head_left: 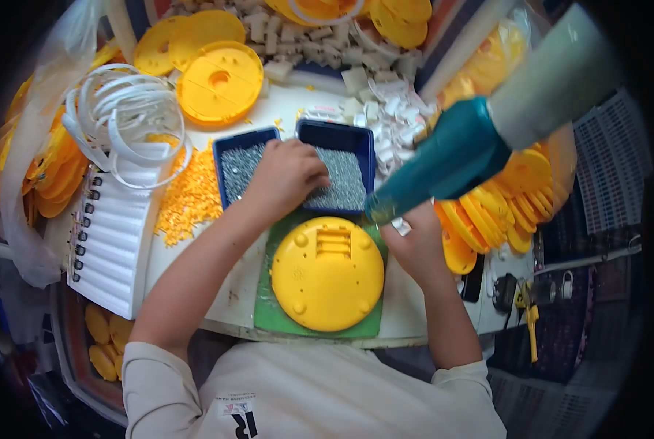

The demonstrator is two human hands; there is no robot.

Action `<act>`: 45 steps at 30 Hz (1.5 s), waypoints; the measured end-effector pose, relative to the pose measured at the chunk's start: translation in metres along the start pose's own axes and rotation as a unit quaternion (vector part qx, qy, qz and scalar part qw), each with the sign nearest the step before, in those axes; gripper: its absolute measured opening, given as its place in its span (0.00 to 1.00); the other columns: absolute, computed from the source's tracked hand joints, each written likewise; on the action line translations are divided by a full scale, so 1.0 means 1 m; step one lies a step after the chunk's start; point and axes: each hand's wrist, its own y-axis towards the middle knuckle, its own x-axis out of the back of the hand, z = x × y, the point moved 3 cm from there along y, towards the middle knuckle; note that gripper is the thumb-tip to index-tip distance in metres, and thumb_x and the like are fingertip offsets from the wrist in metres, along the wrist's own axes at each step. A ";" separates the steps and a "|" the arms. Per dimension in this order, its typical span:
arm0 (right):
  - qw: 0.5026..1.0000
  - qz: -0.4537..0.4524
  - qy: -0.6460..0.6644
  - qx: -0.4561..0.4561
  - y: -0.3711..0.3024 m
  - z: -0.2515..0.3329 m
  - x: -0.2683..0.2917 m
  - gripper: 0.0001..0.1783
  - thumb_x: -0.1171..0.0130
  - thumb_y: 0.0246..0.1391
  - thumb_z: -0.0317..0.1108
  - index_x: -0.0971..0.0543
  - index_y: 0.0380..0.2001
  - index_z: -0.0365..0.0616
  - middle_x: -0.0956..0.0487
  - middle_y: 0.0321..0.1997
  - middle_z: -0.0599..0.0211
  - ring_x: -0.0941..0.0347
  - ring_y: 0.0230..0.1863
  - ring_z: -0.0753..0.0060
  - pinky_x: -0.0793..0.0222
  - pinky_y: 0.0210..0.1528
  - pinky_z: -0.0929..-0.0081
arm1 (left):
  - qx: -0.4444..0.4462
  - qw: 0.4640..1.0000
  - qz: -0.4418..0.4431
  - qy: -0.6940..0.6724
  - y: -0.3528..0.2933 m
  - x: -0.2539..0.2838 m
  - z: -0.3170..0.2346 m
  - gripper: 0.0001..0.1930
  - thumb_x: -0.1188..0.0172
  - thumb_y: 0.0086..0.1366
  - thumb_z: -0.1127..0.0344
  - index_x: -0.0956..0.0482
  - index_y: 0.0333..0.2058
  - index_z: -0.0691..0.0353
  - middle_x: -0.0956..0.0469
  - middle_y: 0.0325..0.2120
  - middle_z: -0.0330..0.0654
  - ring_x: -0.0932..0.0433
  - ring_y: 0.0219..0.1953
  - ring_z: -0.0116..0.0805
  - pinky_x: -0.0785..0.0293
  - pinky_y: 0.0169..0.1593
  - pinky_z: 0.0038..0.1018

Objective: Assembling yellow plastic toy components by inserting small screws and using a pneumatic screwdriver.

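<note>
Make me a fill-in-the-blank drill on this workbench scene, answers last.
The left hand reaches into a blue tray filled with small grey ____.
The round yellow plastic housing lies on a ____ mat.
The right hand holds a ____ power screwdriver.
Left of the trays lies a heap of small ____ plastic bits.

Answers: screws; green; teal; yellow

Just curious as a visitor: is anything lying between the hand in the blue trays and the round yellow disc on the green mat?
Nothing visible. The left hand rests on the blue trays, directly behind the yellow disc.
</note>
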 end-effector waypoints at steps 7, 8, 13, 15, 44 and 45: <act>0.961 0.091 0.200 -0.170 -0.107 0.045 0.023 0.07 0.30 0.47 0.22 0.16 0.32 0.39 0.18 0.36 0.62 0.21 0.40 0.63 0.27 0.46 0.69 | 0.062 0.985 -0.059 -0.148 -0.014 0.015 -0.019 0.07 0.32 0.63 0.73 0.14 0.40 0.64 0.17 0.35 0.46 0.18 0.41 0.44 0.23 0.46 0.34; 0.958 0.102 0.202 -0.175 -0.118 0.050 0.019 0.07 0.29 0.47 0.22 0.16 0.32 0.39 0.18 0.36 0.62 0.21 0.40 0.63 0.26 0.46 0.69 | 0.090 0.982 -0.036 -0.164 -0.022 0.017 -0.021 0.07 0.34 0.66 0.75 0.15 0.42 0.65 0.17 0.38 0.45 0.18 0.40 0.38 0.23 0.46 0.30; 0.936 0.098 0.254 -0.223 -0.146 0.056 -0.002 0.08 0.28 0.48 0.22 0.16 0.32 0.39 0.18 0.35 0.62 0.21 0.41 0.63 0.26 0.46 0.69 | 0.273 0.902 -0.075 -0.327 -0.076 0.029 -0.043 0.06 0.32 0.67 0.73 0.16 0.41 0.65 0.15 0.38 0.40 0.17 0.45 0.30 0.22 0.51 0.27; 0.940 0.092 0.244 -0.219 -0.146 0.058 -0.001 0.08 0.28 0.47 0.22 0.16 0.32 0.39 0.18 0.35 0.61 0.21 0.42 0.63 0.27 0.47 0.69 | 0.241 0.915 -0.095 -0.308 -0.099 0.036 -0.049 0.06 0.32 0.66 0.73 0.17 0.41 0.66 0.15 0.38 0.39 0.18 0.44 0.28 0.24 0.51 0.26; 0.786 0.094 0.608 0.058 0.051 0.058 0.038 0.53 0.62 0.67 0.75 0.37 0.70 0.33 0.31 0.70 0.40 0.27 0.62 0.52 0.36 0.66 0.51 | 0.039 0.977 -0.018 -0.208 -0.161 0.052 -0.088 0.26 0.24 0.54 0.62 0.21 0.51 0.60 0.19 0.51 0.45 0.22 0.54 0.49 0.29 0.58 0.44; 0.759 0.094 0.641 0.060 0.051 0.058 0.039 0.53 0.62 0.66 0.75 0.37 0.70 0.34 0.31 0.68 0.39 0.27 0.60 0.51 0.35 0.64 0.51 | 0.041 0.977 -0.020 -0.206 -0.153 0.053 -0.083 0.26 0.24 0.54 0.62 0.21 0.51 0.60 0.19 0.51 0.45 0.22 0.54 0.49 0.29 0.58 0.44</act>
